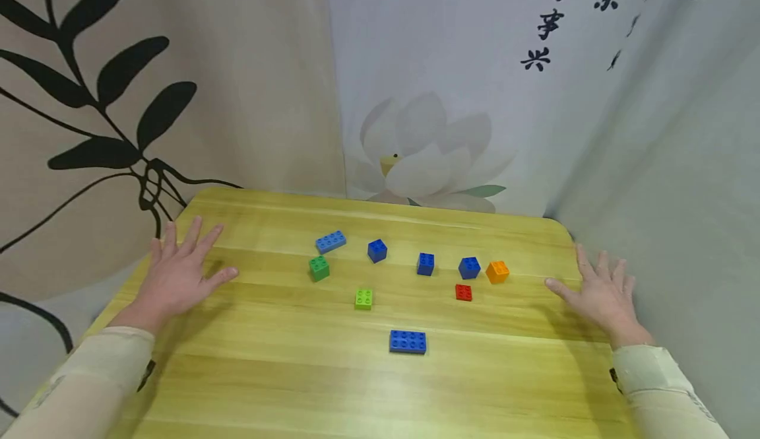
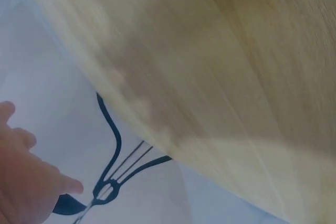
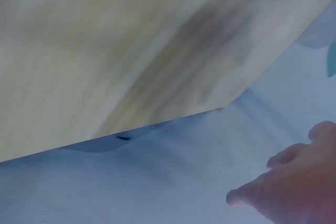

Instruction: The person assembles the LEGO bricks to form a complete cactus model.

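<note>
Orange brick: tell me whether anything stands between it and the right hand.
Nothing visible does. In the head view, only tabletop shows between the right hand and the orange brick; the nearest blue brick sits on the side away from that hand.

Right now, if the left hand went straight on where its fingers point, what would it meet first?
The left hand would probably meet the curtain beyond the table; the blocks lie off to its right. Depth there is unclear.
</note>
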A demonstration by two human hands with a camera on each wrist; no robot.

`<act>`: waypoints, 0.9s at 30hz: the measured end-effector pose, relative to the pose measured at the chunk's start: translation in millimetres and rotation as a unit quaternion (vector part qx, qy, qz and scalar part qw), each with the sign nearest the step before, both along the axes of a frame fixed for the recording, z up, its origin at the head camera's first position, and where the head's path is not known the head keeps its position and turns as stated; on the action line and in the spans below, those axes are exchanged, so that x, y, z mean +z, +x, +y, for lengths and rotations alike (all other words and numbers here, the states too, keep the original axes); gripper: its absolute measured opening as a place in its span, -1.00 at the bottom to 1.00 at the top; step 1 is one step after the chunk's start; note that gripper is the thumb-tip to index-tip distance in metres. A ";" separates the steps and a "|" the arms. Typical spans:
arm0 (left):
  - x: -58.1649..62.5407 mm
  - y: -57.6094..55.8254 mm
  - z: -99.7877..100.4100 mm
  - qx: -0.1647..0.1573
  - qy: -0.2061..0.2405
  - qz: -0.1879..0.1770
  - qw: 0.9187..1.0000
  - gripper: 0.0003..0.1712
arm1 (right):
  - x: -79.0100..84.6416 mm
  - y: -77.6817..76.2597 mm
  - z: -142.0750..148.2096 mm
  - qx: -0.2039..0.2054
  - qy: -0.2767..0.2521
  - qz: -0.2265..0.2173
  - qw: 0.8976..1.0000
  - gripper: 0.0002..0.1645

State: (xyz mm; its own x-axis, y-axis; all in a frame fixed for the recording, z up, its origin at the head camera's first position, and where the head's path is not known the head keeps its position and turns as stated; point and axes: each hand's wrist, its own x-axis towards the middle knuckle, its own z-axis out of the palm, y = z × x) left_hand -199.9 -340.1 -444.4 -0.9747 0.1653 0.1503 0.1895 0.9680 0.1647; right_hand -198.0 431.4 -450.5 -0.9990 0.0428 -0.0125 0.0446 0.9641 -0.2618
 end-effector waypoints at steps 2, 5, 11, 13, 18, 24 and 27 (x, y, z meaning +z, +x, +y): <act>-1.1 -0.1 0.1 0.001 0.001 -0.002 1.000 0.13 | -0.6 -0.1 -0.1 0.003 0.001 -0.002 1.000 0.35; -2.9 -0.7 1.0 0.001 0.003 -0.004 1.000 0.13 | -1.6 -1.2 -1.2 0.011 0.003 -0.003 1.000 0.35; -3.4 -0.6 7.0 -0.001 0.015 -0.019 1.000 0.13 | -4.3 -6.0 -10.9 0.027 0.000 -0.008 1.000 0.37; -4.1 -0.1 9.6 -0.004 0.018 -0.030 0.999 0.13 | -5.4 -6.1 -14.6 0.030 -0.003 -0.010 0.999 0.38; -7.0 1.2 16.9 -0.012 0.023 -0.043 0.999 0.10 | -3.9 -5.0 -27.2 0.042 -0.028 0.003 0.999 0.40; -8.7 5.6 33.6 -0.038 0.047 -0.030 0.998 0.03 | 9.1 -0.3 -60.9 0.070 -0.088 0.002 0.994 0.36; -8.1 8.8 48.0 -0.055 0.065 -0.016 0.996 0.01 | 12.6 4.6 -81.7 0.089 -0.094 0.013 0.992 0.26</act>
